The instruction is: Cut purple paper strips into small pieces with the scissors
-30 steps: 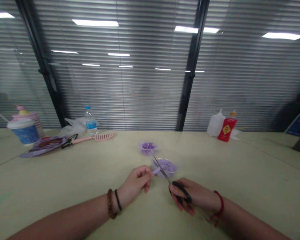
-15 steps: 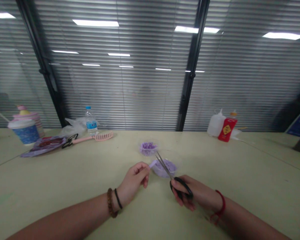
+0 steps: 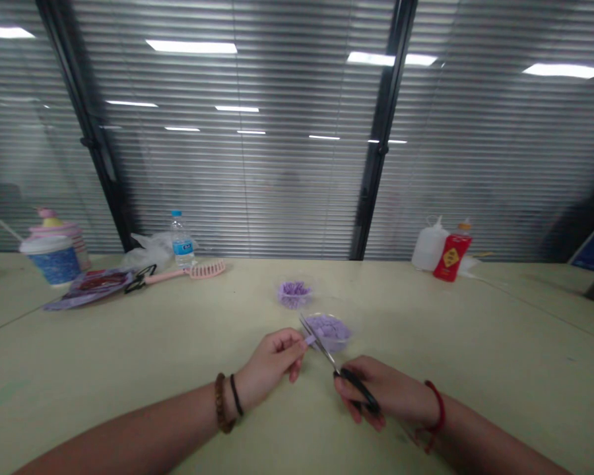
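Head view: purple strip juts from left fingers.

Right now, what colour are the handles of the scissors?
The handles are black; they show best in the head view, in the right hand.

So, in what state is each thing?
left hand, pinching purple strip
right hand, holding scissors
scissors, blades nearly closed
near tub, holding purple pieces
far tub, holding purple strands
water bottle, upright, capped
red bottle, upright
squeeze bottle, upright
hairbrush, lying flat
blue cup, upright
plastic bag, crumpled
blinds, lowered
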Demonstrator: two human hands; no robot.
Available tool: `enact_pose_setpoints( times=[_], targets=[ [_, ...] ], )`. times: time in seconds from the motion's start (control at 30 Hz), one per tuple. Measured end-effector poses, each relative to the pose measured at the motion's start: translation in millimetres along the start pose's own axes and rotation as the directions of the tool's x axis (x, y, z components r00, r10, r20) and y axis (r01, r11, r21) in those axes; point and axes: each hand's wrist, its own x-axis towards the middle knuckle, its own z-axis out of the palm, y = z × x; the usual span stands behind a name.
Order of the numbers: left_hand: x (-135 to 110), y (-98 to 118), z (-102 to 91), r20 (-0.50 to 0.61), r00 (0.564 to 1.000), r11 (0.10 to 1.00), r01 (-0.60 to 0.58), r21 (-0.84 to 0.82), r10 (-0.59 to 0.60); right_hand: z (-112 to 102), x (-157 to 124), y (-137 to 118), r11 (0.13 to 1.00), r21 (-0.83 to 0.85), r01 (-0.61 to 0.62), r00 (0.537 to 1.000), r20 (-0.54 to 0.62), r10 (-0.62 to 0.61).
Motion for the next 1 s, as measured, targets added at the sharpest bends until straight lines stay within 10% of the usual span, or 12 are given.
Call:
enact_pose_setpoints(
  times=[1.0],
  targets=[
    [7.4, -6.6, -7.9, -0.252, 0.967, 0.999, -0.027, -0.021, 0.021, -3.2, 0.1, -4.3, 0.994, 0.105, -0.009, 0.991, -0.133, 0.023]
  ],
)
